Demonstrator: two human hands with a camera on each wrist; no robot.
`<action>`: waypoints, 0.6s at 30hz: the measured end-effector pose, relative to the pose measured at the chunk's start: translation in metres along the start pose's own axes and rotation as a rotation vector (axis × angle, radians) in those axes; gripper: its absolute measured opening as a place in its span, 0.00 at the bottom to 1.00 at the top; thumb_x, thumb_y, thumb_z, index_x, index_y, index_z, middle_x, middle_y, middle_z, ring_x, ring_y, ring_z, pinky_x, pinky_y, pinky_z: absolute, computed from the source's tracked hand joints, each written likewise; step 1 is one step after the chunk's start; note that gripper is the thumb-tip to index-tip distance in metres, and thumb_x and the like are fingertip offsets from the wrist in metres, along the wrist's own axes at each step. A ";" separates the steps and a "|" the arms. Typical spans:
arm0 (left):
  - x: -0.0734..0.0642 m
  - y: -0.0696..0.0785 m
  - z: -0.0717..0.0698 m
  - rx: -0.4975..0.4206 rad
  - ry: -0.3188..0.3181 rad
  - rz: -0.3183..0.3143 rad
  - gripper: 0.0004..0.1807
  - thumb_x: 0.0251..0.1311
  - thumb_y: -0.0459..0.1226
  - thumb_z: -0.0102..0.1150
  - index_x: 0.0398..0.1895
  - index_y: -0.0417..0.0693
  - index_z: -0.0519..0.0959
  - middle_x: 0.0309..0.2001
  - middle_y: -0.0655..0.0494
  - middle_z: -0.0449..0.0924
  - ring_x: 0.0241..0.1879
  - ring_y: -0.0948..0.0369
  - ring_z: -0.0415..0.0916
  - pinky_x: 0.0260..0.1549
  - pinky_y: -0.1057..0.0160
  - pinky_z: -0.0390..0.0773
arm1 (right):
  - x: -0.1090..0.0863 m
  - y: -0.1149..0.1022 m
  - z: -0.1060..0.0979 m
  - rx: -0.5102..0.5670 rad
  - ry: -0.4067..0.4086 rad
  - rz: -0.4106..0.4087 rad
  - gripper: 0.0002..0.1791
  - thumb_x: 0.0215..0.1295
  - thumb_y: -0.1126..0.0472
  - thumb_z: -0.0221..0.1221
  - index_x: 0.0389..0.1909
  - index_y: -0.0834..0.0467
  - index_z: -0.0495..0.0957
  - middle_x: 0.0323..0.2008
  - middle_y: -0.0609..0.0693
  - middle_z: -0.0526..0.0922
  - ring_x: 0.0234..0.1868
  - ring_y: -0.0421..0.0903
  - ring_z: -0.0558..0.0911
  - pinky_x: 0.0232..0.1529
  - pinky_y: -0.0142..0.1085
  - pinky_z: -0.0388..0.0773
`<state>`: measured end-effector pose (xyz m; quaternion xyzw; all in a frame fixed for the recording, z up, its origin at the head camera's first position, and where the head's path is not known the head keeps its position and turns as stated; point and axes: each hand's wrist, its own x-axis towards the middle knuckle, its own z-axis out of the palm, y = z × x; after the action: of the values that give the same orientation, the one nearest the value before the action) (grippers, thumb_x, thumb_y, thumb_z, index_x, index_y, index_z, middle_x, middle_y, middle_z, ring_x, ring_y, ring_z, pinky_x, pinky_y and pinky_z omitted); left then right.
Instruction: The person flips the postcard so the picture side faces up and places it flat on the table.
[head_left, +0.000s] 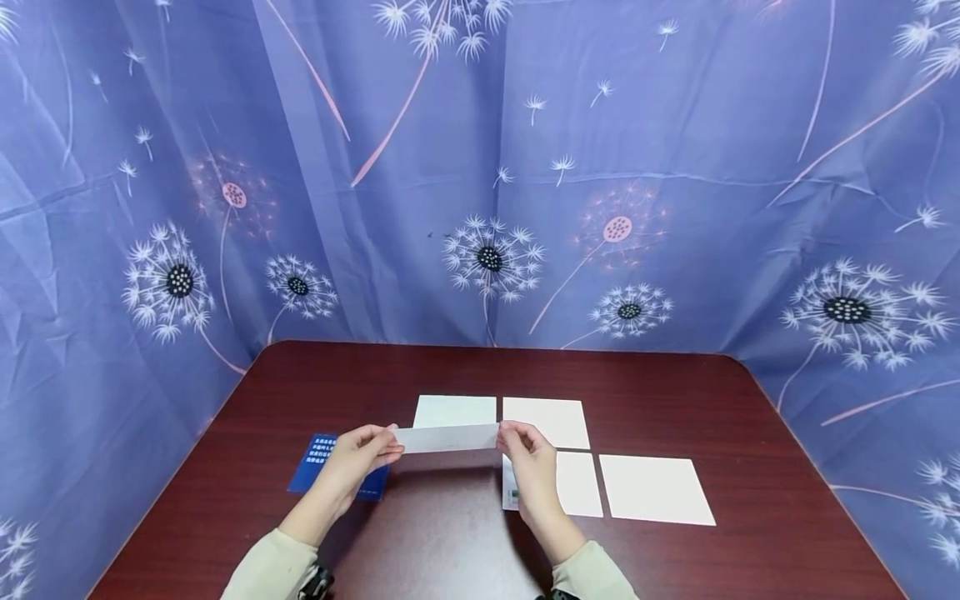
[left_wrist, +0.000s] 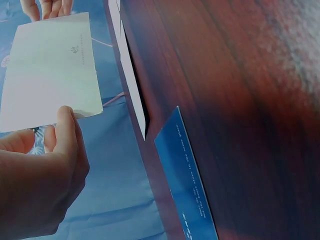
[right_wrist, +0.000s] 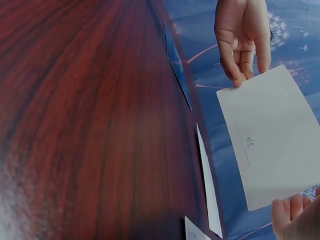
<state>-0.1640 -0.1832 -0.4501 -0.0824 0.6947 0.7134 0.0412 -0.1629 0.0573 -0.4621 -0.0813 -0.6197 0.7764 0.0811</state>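
Between both hands a white postcard [head_left: 446, 438] is held up above the table, seen nearly edge-on from the head. My left hand [head_left: 352, 465] pinches its left end and my right hand [head_left: 531, 475] pinches its right end. In the left wrist view the postcard [left_wrist: 50, 75] shows a pale face with small print near one edge. The right wrist view shows the same postcard [right_wrist: 270, 140] with a small printed mark, the left hand [right_wrist: 242, 37] at its upper edge and the right hand [right_wrist: 300, 217] at its lower edge.
White cards lie on the dark red table [head_left: 450, 550]: one [head_left: 453, 408] back left, one [head_left: 551, 421] beside it, one [head_left: 577, 483] partly behind the right hand, one [head_left: 656, 489] at right. A blue card [head_left: 303, 477] with white writing lies under the left hand. A dandelion-patterned curtain [head_left: 390, 250] surrounds the table.
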 end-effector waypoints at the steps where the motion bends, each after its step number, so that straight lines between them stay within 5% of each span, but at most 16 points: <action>1: 0.000 0.000 0.000 0.000 0.000 -0.004 0.14 0.67 0.31 0.53 0.44 0.22 0.73 0.34 0.43 0.82 0.39 0.51 0.83 0.44 0.60 0.82 | 0.000 0.000 0.000 0.000 0.001 0.003 0.13 0.66 0.67 0.57 0.43 0.75 0.76 0.36 0.61 0.82 0.38 0.48 0.84 0.48 0.41 0.81; 7: -0.001 0.004 -0.001 0.025 -0.005 0.000 0.13 0.64 0.28 0.56 0.46 0.23 0.74 0.40 0.42 0.81 0.39 0.54 0.82 0.45 0.60 0.82 | 0.000 -0.001 -0.001 -0.007 0.004 -0.001 0.14 0.65 0.66 0.59 0.42 0.75 0.77 0.33 0.58 0.82 0.34 0.42 0.83 0.46 0.37 0.82; 12: -0.001 0.004 0.000 0.109 0.020 0.010 0.14 0.58 0.27 0.61 0.46 0.27 0.77 0.34 0.49 0.81 0.35 0.60 0.79 0.39 0.66 0.81 | 0.000 -0.001 -0.001 -0.027 0.009 -0.001 0.11 0.61 0.70 0.61 0.43 0.73 0.78 0.32 0.53 0.82 0.33 0.40 0.81 0.40 0.29 0.80; 18: -0.002 0.002 0.002 0.163 0.039 0.039 0.11 0.56 0.24 0.60 0.43 0.31 0.79 0.33 0.49 0.82 0.34 0.60 0.80 0.40 0.62 0.80 | -0.002 -0.001 -0.001 -0.063 -0.009 -0.016 0.15 0.56 0.79 0.58 0.46 0.74 0.77 0.39 0.64 0.82 0.40 0.47 0.82 0.37 0.25 0.79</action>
<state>-0.1626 -0.1816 -0.4476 -0.0790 0.7526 0.6534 0.0202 -0.1608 0.0577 -0.4611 -0.0754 -0.6450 0.7560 0.0821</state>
